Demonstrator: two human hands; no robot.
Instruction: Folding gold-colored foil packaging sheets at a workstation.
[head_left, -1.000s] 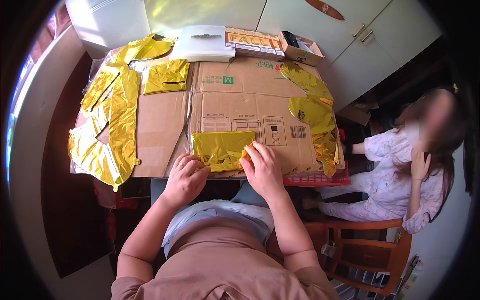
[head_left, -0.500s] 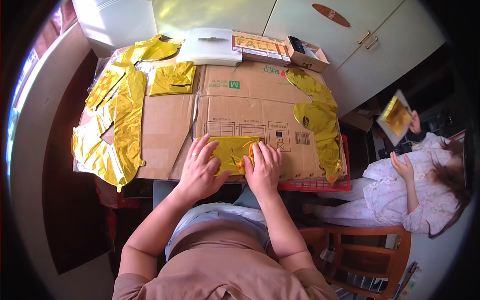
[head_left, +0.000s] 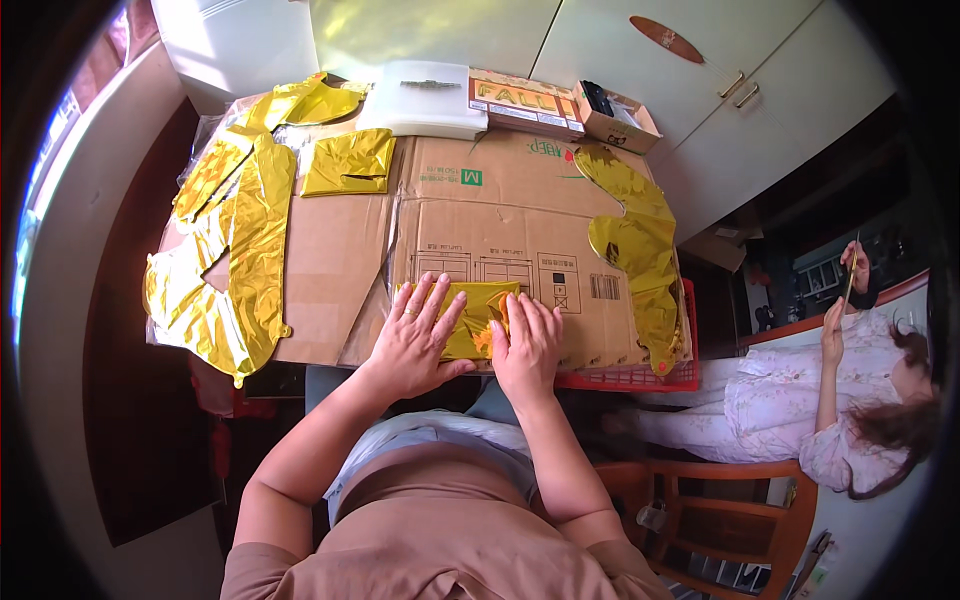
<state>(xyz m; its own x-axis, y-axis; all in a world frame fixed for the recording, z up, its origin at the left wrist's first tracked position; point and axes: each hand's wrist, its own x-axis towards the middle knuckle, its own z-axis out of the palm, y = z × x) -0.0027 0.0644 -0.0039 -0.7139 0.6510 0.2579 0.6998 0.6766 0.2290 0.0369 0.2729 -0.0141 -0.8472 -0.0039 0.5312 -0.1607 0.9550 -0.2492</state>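
A shiny gold foil balloon, folded into a flat rectangle (head_left: 485, 293), lies at the near edge of the cardboard (head_left: 350, 235). My left hand (head_left: 415, 335) rests flat over its left part, fingers spread, a ring on one finger. On its right end lies my right hand (head_left: 528, 345), fingers stretched out and side by side, thumb apart. Beside that thumb shows an orange patch; I cannot tell whether it is a reflection or a separate thing. Unfolded gold foil balloons lie flat at the left (head_left: 255, 235) and the right (head_left: 645, 250). Another folded foil balloon (head_left: 345, 163) sits at the back left.
Along the back stand a white translucent box (head_left: 425, 105), a printed flat box (head_left: 525, 100) and an open carton (head_left: 615, 120). A red crate (head_left: 690, 345) juts out beneath the cardboard. At the right are another person (head_left: 770, 400) holding a thin flat object and a wooden chair (head_left: 735, 510).
My left hand has flattened out and its fingers have straightened on the foil. My right hand stays nearly in place. The other person has turned the flat object edge-on and brought both hands to it.
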